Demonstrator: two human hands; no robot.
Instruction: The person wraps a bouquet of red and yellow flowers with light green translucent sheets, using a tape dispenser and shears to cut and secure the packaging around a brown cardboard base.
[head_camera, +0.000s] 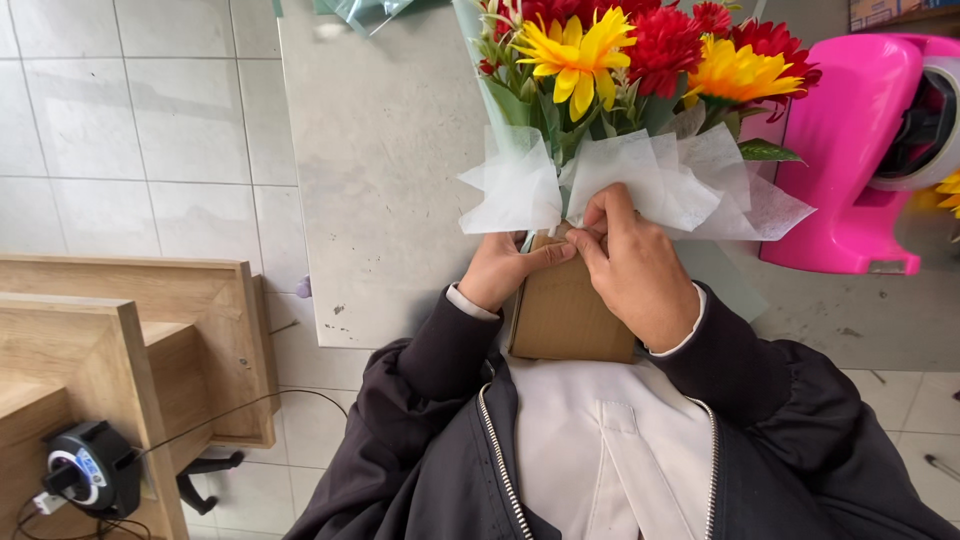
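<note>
- The bouquet (640, 70) is held upright against the person's chest, its base at the near edge of the bench (390, 180), blooms pointing away; the posture seems chosen so that the neck of the wrapping can be worked on with both hands.
- The brown kraft paper wrap (565, 315) is folded round the lower stems of the bouquet in a flat, stiff, matte cone, pressed between the forearms.
- The left hand (500, 272) is closed on the wrap's top edge just below the bouquet's white collar, thumb laid across it, apparently to keep the fold from springing open.
- The right hand (630, 265) is pinched together at the same spot, fingertips meeting the left thumb; whether a small piece of tape is gripped cannot be told.
- The white tissue (690, 185) is gathered as a ruffled, thin, fibrous collar directly under the blooms.
- The flowers are yellow and red daisy-like heads with layered petals and green leaves; a pale green translucent sheet (480, 60) rises along the bouquet's left side.
- The pink tape dispenser (850, 150), glossy moulded plastic with rounded shoulders, is placed right of the bouquet, within reach.
- The bench is a pale, smooth, scuffed slab.
- Wooden shelving (150, 330) of light grained board stands well left of the bouquet on the tiled floor (130, 120).
</note>
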